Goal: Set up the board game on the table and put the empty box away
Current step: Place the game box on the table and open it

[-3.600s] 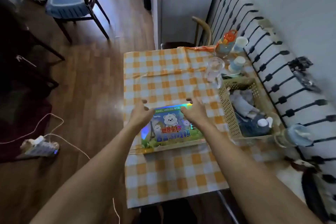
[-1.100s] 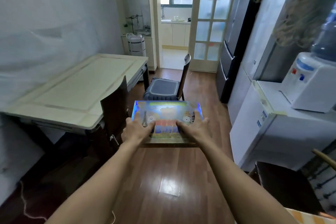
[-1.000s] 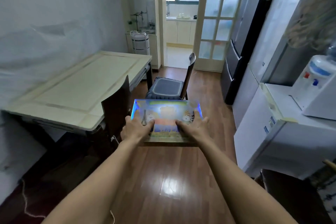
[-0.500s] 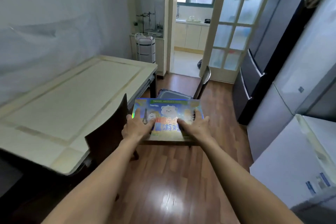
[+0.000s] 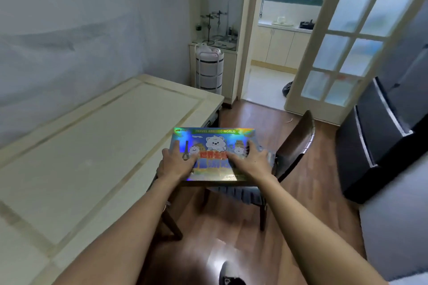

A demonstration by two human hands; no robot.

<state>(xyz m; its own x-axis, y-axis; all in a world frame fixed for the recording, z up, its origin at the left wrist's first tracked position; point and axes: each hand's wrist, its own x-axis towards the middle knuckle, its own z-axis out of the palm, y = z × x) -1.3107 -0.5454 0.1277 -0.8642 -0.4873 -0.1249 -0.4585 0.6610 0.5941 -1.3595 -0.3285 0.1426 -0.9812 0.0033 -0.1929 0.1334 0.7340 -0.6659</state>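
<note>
Bare table left, chair ahead

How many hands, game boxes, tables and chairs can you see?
Hands: 2, left hand and right hand
Board game boxes: 1, board game box
Tables: 1, cream table
Chairs: 1, dark chair
Total: 5

The box in my hands is shiny with rainbow colours, blue and green, with white bears and red letters on its lid; the table on my left is cream with darker tan lines near its edge; the floor is reddish-brown wood; the chair to the right is dark brown with a blue-grey seat; the far door is cream with pale blue glass squares.
</note>
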